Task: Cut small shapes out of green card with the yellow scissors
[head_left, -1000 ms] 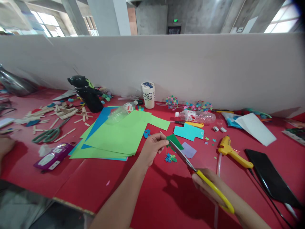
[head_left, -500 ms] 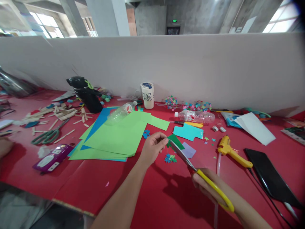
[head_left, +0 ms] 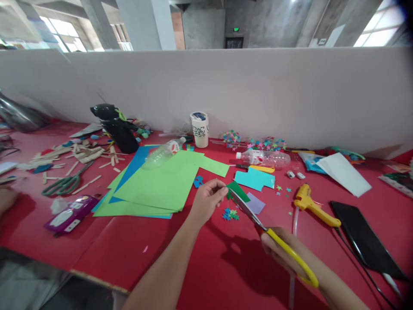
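Observation:
Thumb and fingers of my left hand (head_left: 209,199) are pinched together at the edge of a small dark green piece of paper (head_left: 240,192). My right hand (head_left: 280,249) grips yellow-handled scissors (head_left: 247,209). Their blades slant up to the left across the green paper, with the tips close to my left fingertips. The blades look nearly closed. Just below lies a small pile of blue and green paper stars (head_left: 230,214). A lilac paper square (head_left: 256,203) is partly behind the blades. Blue paper scraps (head_left: 198,181) lie beyond my left hand.
Light green sheets (head_left: 158,185) lie to the left, a plastic bottle (head_left: 161,153) on them. Turquoise paper (head_left: 251,178), a yellow-handled cutter (head_left: 263,168) and another bottle (head_left: 267,158) are behind. A yellow glue gun (head_left: 314,206) and black phone (head_left: 364,237) sit right. Another person's hand (head_left: 8,200) shows far left.
Hardly anything differs. The view has shifted very slightly, while both hands, the scissors and the green paper keep their places.

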`<state>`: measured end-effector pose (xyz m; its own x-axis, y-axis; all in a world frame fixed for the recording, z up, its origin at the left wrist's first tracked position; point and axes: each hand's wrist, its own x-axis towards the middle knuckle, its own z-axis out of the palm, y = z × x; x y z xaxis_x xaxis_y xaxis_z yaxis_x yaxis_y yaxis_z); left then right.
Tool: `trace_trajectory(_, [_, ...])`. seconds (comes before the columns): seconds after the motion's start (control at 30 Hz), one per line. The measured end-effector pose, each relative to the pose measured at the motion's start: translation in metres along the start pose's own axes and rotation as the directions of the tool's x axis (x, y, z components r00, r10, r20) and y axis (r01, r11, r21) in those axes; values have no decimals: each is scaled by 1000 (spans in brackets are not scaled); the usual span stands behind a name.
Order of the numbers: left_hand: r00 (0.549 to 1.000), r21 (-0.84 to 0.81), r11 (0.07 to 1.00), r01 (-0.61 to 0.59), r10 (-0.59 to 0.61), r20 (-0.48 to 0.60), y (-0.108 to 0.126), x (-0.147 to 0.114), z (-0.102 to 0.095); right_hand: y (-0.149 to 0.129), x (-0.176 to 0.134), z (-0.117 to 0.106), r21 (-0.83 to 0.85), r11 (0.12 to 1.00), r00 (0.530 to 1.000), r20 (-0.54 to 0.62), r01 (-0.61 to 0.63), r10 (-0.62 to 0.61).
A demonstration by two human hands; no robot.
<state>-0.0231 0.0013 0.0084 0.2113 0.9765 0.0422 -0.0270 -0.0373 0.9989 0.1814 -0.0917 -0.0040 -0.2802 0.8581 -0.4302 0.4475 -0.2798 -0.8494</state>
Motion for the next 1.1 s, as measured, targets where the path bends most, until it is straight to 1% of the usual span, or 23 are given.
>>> trace_trajectory(0.2, [1000, -49, 999, -3, 2, -18, -2, -1, 4, 3, 2, 8, 74, 996, 998, -33, 54, -52])
trace_trajectory(0.3, [1000, -98, 995, 26, -27, -4, -2, -3, 7, 6, 3, 9, 91, 995, 999, -34, 44, -41])
trace_trajectory(0.47, [996, -185, 979, 86, -86, 13, -3, -3, 8, 3, 3, 4, 66, 997, 999, 9, 33, -33])
trace_trajectory(0.57, [995, -205, 974, 97, -94, 26, -3, -2, 7, -2, 0, -1, 24, 1000, 1000, 5, 8, -8])
trace_trajectory(0.77, [994, -184, 977, 104, -98, 44, -3, -1, 2, -5, -6, -7, -51, 998, 1000, -9, 28, -29])
trace_trajectory(0.83, [994, -161, 982, 103, -96, 46, -2, 0, 0, -5, -7, -7, -37, 999, 1000, -8, 21, -21])
trace_trajectory(0.97, [994, -121, 987, 107, -101, 49, -3, 1, -2, -5, -7, -7, 42, 999, 1000, 14, -25, 24])
trace_trajectory(1.1, [994, -112, 988, 106, -101, 48, -4, 1, -2, -6, -6, -8, 47, 998, 998, 54, -41, 38])
